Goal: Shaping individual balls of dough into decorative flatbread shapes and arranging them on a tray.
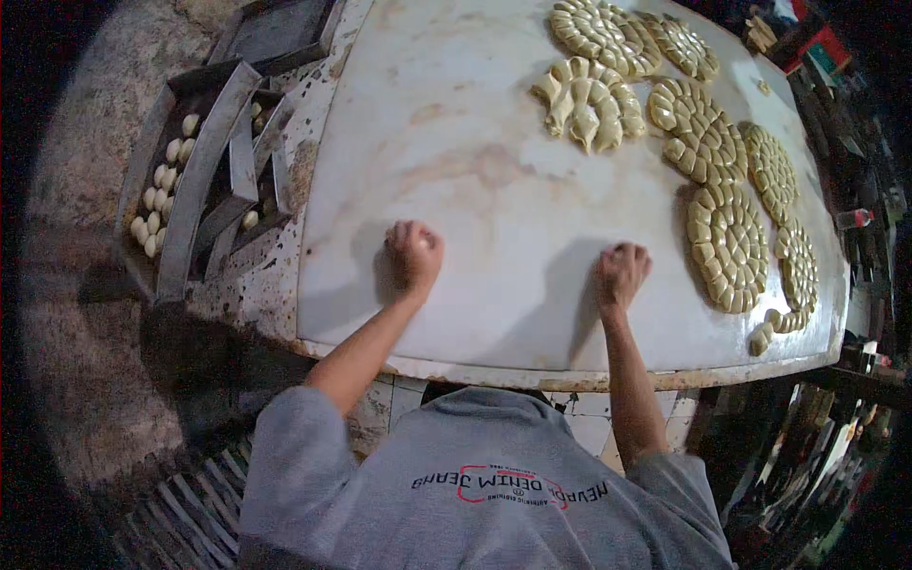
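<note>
My left hand [415, 258] is curled closed on the pale work table [494, 313], left of the middle. Whatever lies under or inside its fingers is hidden. Farther right, my right hand [622, 274] rests on the table in the same way, fingers bent in, and its contents are hidden too. Shiny coils of cut dough pieces lie on the right; the nearest to my right hand is a large dough spiral [727, 247]. Beyond that hand sits a looser dough cluster [591, 104] with longer pieces.
Left of the table, a metal tray [195, 199] holds several pale, egg-like round pieces [160, 195]. Another metal pan [275, 43] sits behind it. More dough coils [603, 38] fill the far right. A bottle with a red label [853, 219] lies past the right edge.
</note>
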Demonstrator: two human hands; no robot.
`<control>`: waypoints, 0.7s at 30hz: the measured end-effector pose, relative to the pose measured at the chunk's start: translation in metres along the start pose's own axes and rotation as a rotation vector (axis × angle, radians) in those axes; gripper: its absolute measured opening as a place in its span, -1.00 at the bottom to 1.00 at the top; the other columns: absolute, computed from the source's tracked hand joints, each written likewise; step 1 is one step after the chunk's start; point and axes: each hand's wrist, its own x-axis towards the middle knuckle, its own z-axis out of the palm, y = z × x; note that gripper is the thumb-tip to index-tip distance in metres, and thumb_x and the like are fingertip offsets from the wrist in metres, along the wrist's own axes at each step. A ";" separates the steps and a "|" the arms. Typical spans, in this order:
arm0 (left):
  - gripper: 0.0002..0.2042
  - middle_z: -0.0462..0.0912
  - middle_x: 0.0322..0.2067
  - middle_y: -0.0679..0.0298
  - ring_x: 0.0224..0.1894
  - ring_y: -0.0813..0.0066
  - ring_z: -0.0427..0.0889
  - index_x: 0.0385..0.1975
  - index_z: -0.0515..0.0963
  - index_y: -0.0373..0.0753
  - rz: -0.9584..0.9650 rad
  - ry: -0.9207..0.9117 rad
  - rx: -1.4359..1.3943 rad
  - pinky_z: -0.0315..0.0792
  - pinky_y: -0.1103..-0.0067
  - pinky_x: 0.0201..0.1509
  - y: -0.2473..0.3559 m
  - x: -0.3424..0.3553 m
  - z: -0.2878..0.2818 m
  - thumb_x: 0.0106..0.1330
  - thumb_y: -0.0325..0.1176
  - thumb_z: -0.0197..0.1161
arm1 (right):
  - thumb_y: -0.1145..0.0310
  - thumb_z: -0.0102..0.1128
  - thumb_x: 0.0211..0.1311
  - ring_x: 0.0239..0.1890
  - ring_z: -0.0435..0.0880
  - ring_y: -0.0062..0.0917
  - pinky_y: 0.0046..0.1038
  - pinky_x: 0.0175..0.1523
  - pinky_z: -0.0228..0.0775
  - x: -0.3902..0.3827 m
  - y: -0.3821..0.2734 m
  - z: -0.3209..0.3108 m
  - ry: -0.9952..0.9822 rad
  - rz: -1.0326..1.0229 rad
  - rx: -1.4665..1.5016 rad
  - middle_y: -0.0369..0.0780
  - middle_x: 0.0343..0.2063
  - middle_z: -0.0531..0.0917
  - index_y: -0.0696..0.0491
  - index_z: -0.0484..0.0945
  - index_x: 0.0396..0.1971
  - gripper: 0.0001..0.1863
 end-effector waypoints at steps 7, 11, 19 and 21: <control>-0.75 0.49 -0.34 0.21 -0.18 0.25 0.44 -0.25 0.49 -0.26 0.063 -0.222 -0.281 0.35 0.46 -0.10 0.021 -0.056 -0.037 0.02 -0.43 0.21 | 0.37 0.05 0.13 -0.16 0.41 -0.34 -0.37 -0.08 0.26 -0.052 -0.026 -0.011 -0.115 -0.070 0.165 -0.13 -0.28 0.49 0.17 0.48 -0.30 -0.79; -0.74 0.51 -0.36 0.34 -0.30 0.59 0.46 -0.19 0.46 -0.32 -0.713 -0.664 -1.110 0.37 0.67 -0.20 0.068 -0.046 -0.076 0.21 -0.29 0.15 | 0.26 -0.03 0.26 -0.35 0.44 -0.60 -0.56 -0.27 0.30 -0.056 -0.080 -0.037 -0.570 0.637 1.285 -0.25 -0.34 0.52 0.15 0.45 -0.19 -0.72; -0.75 0.38 -0.65 0.45 -0.66 0.77 0.24 -0.37 0.47 -0.27 -0.716 -0.697 -1.459 0.13 0.73 -0.65 0.109 -0.055 -0.082 0.30 -0.18 0.06 | 0.52 0.16 0.06 -0.26 0.54 -0.57 -0.55 -0.15 0.40 -0.069 -0.148 -0.075 -0.497 0.219 1.181 -0.18 -0.37 0.59 0.23 0.47 -0.26 -0.78; -0.72 0.41 -0.62 0.42 -0.64 0.73 0.29 -0.36 0.47 -0.29 -0.678 -0.679 -1.371 0.19 0.70 -0.63 0.109 -0.060 -0.079 0.29 -0.16 0.07 | 0.60 0.12 0.02 -0.38 0.57 -0.57 -0.55 -0.23 0.43 -0.073 -0.136 -0.063 -0.417 0.094 0.986 -0.17 -0.45 0.61 0.21 0.49 -0.31 -0.82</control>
